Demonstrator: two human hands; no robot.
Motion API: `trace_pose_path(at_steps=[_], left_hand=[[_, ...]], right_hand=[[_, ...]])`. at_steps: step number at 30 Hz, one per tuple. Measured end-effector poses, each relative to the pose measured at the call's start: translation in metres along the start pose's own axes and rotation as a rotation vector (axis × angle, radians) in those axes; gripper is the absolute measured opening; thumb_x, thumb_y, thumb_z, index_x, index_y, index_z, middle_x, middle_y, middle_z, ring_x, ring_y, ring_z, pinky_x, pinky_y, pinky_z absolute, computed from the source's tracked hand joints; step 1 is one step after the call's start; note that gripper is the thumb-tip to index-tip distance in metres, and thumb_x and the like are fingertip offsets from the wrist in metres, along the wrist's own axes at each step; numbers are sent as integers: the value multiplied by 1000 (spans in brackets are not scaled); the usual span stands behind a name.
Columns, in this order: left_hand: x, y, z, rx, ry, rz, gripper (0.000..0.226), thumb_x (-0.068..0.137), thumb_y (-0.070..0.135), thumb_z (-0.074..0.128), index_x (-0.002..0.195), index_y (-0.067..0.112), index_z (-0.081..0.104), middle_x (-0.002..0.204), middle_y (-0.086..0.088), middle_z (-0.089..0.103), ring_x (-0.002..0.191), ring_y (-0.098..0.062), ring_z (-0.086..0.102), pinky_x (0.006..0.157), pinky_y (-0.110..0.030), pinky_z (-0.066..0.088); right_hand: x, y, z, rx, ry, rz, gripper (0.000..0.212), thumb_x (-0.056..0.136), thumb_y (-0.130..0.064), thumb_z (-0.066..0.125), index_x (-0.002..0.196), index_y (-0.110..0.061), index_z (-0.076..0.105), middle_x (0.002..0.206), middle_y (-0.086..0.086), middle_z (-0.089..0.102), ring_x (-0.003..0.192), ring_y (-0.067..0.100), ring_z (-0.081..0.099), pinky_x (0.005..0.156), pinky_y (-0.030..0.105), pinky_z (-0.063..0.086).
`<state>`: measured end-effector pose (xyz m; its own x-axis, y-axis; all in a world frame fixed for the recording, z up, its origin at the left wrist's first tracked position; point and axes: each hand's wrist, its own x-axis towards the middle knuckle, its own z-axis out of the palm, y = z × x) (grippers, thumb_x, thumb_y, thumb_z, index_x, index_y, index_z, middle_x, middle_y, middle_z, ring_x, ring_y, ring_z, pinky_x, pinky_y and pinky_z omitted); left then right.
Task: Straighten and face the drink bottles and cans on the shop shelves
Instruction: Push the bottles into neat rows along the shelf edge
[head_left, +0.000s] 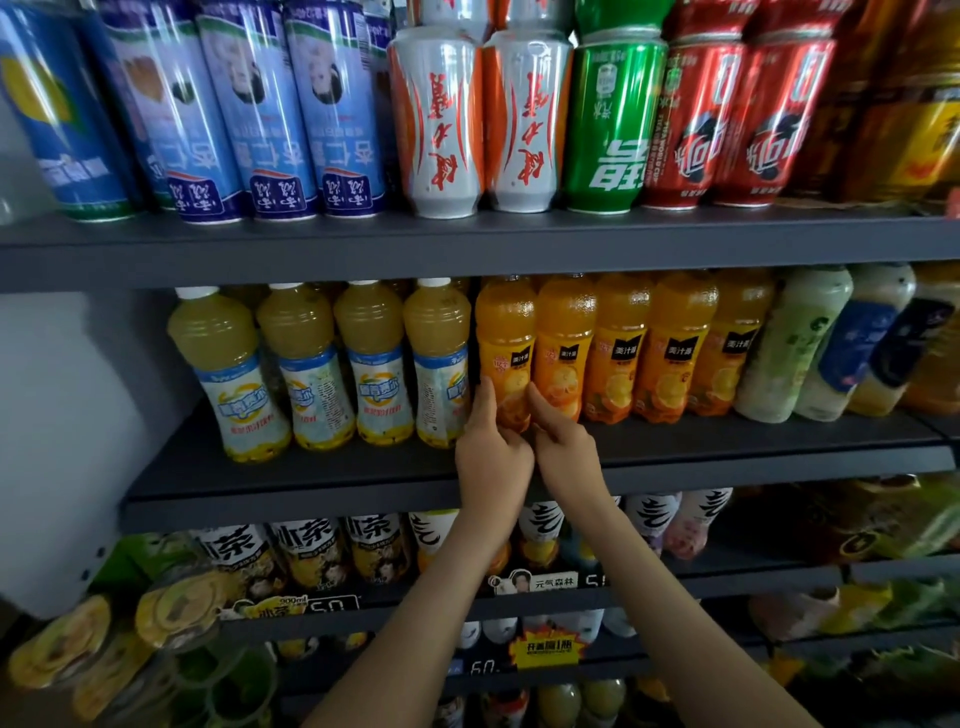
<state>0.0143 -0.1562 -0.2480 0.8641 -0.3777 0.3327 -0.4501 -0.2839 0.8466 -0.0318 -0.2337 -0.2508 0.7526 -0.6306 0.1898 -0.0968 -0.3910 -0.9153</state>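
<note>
Held low between left hand (491, 449) and right hand (565, 444): orange juice bottle (506, 348).

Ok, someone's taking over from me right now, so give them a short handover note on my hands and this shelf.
Left hand: holds the base of the leftmost orange juice bottle from its left side.
Right hand: holds the same bottle from its right side.
Where: the bottle stands upright on the middle shelf, next to the pale yellow bottles.
Done: the orange row's labels face front.
Left: let go of this bottle, then turn the second yellow bottle and the fourth yellow bottle, whose small print shows. Check the other shelves.
</note>
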Motion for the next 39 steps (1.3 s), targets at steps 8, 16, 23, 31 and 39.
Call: trace_pose_path(at_steps=[8,16,23,31,39], left_hand=[[-8,-15,-31,30,169,122,35,91,7,56,126,12,56,119,-3,61,107,-11,56,85,0,34],[2,-58,-76,138,390,23,33,88,13,63,119,8,53,114,-8,56,106,-21,55,82,-23,44],[9,-76,-99,192,431,-14,37,87,12,65,121,6,52,116,-12,52,106,-26,56,82,-26,43],[16,-84,-96,215,279,-9,54,89,16,63,138,7,41,131,-13,50,119,-27,51,94,-40,49],[22,-81,-91,316,232,-11,63,92,25,60,144,2,33,141,-18,44,133,-31,36,106,-36,34]], right_hand=[[-13,-4,25,-7,239,-162,37,89,-2,54,125,-11,50,117,2,56,111,18,53,90,28,47],[-20,-17,78,-125,184,-222,44,88,-6,61,130,-6,46,123,7,54,119,24,47,92,23,37],[-8,-22,106,-319,326,-154,59,80,-8,70,132,6,46,118,24,55,112,43,49,91,49,41],[2,-30,114,-340,364,-50,62,79,-16,71,132,3,45,127,25,42,118,41,37,94,47,33],[2,-38,120,-298,476,25,65,72,-32,79,119,-1,45,121,16,44,116,33,38,94,40,31]])
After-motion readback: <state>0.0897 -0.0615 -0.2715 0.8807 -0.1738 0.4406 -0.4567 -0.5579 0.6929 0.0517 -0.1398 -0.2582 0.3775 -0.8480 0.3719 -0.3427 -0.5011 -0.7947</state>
